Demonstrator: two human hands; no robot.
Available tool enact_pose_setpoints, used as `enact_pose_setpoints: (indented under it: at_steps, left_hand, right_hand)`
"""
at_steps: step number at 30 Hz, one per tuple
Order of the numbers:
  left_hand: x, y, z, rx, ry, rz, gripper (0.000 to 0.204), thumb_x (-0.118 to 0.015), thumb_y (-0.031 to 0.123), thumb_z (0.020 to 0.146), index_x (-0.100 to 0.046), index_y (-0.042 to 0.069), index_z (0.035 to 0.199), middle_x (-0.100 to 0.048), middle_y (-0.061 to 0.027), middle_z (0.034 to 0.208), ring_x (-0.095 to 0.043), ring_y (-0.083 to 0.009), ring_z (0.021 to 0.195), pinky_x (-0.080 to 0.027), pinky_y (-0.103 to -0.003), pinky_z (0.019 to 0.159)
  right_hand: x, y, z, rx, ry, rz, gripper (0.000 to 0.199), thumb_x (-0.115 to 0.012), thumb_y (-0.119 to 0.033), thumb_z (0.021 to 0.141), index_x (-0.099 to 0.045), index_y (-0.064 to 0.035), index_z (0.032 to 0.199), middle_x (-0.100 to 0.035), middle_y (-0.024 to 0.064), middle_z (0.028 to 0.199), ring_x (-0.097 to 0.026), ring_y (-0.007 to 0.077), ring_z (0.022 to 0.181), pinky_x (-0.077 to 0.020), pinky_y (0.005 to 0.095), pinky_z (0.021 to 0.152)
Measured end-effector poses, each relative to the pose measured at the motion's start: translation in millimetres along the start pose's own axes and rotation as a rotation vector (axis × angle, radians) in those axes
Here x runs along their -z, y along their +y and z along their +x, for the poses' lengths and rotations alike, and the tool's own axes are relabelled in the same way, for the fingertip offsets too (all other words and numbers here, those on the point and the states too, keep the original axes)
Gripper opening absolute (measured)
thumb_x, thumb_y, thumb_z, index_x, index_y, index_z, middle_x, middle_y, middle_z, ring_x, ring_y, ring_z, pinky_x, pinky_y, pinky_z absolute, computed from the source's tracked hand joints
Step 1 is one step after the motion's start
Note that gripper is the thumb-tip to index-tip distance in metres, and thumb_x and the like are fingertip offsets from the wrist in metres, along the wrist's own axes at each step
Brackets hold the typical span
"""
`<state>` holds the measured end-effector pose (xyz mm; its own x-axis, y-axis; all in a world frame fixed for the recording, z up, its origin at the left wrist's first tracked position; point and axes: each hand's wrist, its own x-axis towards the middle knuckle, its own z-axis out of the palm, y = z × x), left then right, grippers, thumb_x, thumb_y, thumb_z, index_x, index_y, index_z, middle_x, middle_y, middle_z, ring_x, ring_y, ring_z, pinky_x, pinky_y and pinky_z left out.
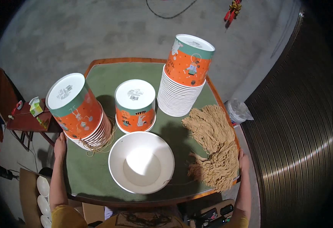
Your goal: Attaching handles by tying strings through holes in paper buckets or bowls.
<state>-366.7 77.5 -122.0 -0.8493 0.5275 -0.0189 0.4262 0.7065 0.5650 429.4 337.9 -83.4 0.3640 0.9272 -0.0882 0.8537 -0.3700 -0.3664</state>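
- Green felt covers the small wooden-rimmed table [98,173]; both hands rest at its outer edges, well apart from each other.
- Left hand [60,146] lies flat along the table's left edge, fingers held together and pointing forward, holding nothing; it is just beside the leaning stack of orange-and-teal paper buckets [79,112] turned bottom-up.
- Right hand [244,159] sits at the right edge, mostly hidden behind the pile of tan cotton strings [214,146]; I cannot tell whether its fingers are spread or curled, though it appears to grip nothing.
- One wide white paper bowl [141,162] stands open side up near the front edge, between the two hands, touched by neither.
- Behind it stands a single upturned orange-and-teal paper bucket [135,105], and further back right a tall stack of the same buckets [185,76].
- A few loose strings [101,146] curl under the leaning stack.
- Risk, as I judge it: the left stack tilts markedly toward the left hand, so a nudge of the table edge or a tug on the strings beneath could topple it to the floor.
- Likewise, the tan pile hangs over the right rim; a careless sweep of the right hand might drag it off.
- Beside the table stands a dark red stool [25,121] holding small items.
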Motion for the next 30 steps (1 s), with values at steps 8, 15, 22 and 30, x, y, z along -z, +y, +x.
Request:
enact_pose_setpoints:
  at_steps: [8,15,22,30]
  left_hand:
    - [-3,-10,13,0.042,0.045,0.108,0.065,-0.024,0.052,0.098,-0.062,0.002,0.115,-0.062,-0.0272,0.109,-0.057,-0.0435,0.106,-0.044,-0.049,0.088]
    - [-5,-21,14,0.041,0.076,-0.008,0.066,-0.031,0.054,0.097,-0.064,-0.002,0.107,-0.065,-0.0263,0.102,-0.059,-0.0432,0.1,-0.044,-0.047,0.084]
    - [-13,-20,23,0.051,0.038,-0.017,0.07,-0.03,0.056,0.096,-0.063,-0.005,0.106,-0.063,-0.0291,0.105,-0.058,-0.0452,0.103,-0.045,-0.049,0.086]
    - [-14,-31,24,0.019,0.033,-0.031,0.068,-0.031,0.054,0.098,-0.061,-0.006,0.113,-0.062,-0.0287,0.109,-0.055,-0.0433,0.11,-0.043,-0.046,0.09]
  right_hand:
    - [5,-8,-6,-0.003,0.028,0.034,0.069,-0.028,-0.054,0.098,-0.061,0.0034,0.117,-0.06,0.0285,0.116,-0.056,0.0411,0.112,-0.0441,0.0458,0.093]
    - [11,-19,-11,0.08,0.041,0.043,0.072,-0.029,-0.057,0.096,-0.063,0.0048,0.109,-0.062,0.0305,0.104,-0.057,0.0449,0.105,-0.0435,0.0466,0.089]
    - [-5,6,5,-0.001,0.0,0.07,0.076,-0.028,-0.06,0.096,-0.062,0.0052,0.115,-0.061,0.0295,0.112,-0.058,0.0411,0.109,-0.0428,0.0458,0.094]
    - [-2,-1,8,0.034,-0.027,-0.02,0.08,-0.023,-0.06,0.097,-0.061,0.0081,0.113,-0.062,0.0292,0.11,-0.057,0.0435,0.106,-0.0442,0.0475,0.091]
